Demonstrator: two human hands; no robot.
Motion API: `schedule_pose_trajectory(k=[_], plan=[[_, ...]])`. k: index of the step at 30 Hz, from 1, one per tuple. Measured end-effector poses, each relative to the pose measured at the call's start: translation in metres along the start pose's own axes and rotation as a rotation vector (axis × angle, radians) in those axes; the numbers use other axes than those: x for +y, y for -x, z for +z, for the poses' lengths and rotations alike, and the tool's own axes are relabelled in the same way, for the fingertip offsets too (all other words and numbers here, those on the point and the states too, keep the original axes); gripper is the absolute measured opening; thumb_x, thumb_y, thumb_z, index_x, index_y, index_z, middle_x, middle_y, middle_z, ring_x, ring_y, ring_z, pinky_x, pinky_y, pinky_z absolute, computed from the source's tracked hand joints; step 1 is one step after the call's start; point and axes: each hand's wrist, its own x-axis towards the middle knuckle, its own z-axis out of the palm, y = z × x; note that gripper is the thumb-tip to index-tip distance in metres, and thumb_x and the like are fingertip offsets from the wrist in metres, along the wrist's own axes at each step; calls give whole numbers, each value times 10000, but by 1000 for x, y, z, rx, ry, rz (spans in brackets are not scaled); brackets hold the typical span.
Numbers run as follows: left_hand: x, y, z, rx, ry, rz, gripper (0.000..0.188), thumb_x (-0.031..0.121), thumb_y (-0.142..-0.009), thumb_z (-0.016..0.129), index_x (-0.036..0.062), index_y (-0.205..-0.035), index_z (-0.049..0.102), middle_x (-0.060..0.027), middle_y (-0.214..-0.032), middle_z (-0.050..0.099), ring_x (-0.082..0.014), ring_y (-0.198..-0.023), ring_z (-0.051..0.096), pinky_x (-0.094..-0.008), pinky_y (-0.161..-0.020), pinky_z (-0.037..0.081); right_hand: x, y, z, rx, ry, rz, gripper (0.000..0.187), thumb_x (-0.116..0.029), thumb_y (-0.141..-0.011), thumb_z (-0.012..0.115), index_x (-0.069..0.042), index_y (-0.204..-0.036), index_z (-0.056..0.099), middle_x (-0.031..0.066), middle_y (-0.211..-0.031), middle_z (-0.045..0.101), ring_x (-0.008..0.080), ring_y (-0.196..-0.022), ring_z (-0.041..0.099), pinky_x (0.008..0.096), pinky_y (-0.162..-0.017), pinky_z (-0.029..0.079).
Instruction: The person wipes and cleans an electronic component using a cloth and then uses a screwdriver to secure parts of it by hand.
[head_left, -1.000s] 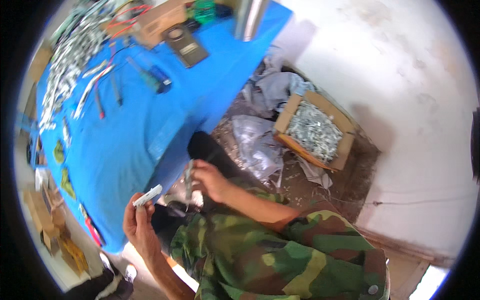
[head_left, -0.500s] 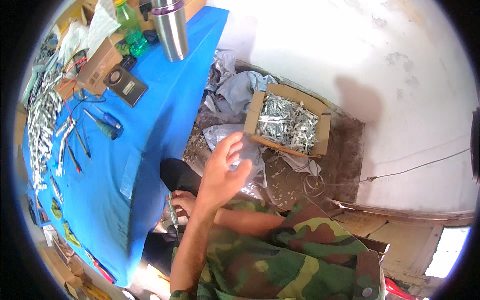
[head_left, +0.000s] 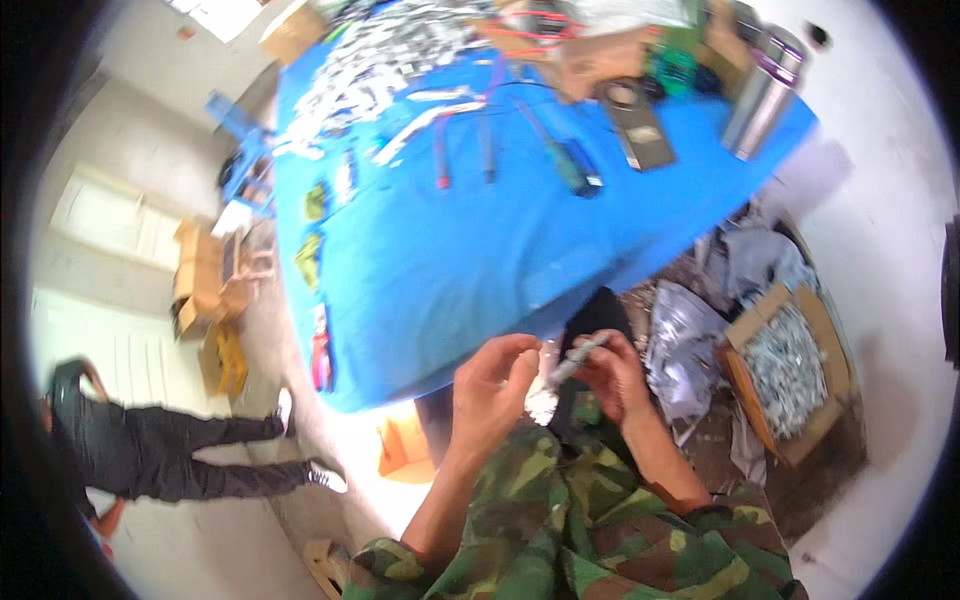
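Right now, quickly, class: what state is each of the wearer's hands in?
Left hand: fingers curled, nothing visibly held; open or closed cannot be told.
Right hand: closed on a slim grey piece.

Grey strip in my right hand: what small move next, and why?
Perhaps pinch the lower end of the strip with your left hand: your right hand holds its upper part, the lower end sticks out, and the left looks open and empty, though blurred.
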Motion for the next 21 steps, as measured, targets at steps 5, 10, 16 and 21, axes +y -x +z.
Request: schedule_pose_trajectory(k=[5,10,16,21], plan=[[-37,0,-97,433,59,0,166,106,-1022,714,-16,-1132,736,-27,-974,744,-79,-803,656,-235,-722,533,-25,4,50,-219,126,-155,165,-42,-989,670,-90,-1138,618,123,-1236,670,275,-1139,713,411,-898,641],[-59,-21,-199,648,-373,119,243,151,-992,750,-38,-1143,741,-83,-949,765,-132,-830,704,-287,-763,569,-27,-21,110,-316,372,-348,217,102,-942,708,-30,-1106,655,138,-1249,717,103,-1031,661,243,-842,544],[-58,-81,-274,748,-722,183,282,185,-964,746,0,-1178,746,-160,-1017,770,-251,-807,736,-377,-772,586,9,-61,184,-437,532,-425,217,89,-932,741,-25,-1097,659,119,-1314,679,110,-1039,671,268,-876,568],[-79,-141,-308,713,-863,163,356,212,-950,752,66,-1272,725,-185,-1200,731,-291,-923,750,-433,-803,586,26,-75,200,-385,913,-490,171,37,-895,792,-6,-996,661,98,-1296,649,128,-1006,682,281,-876,579]])
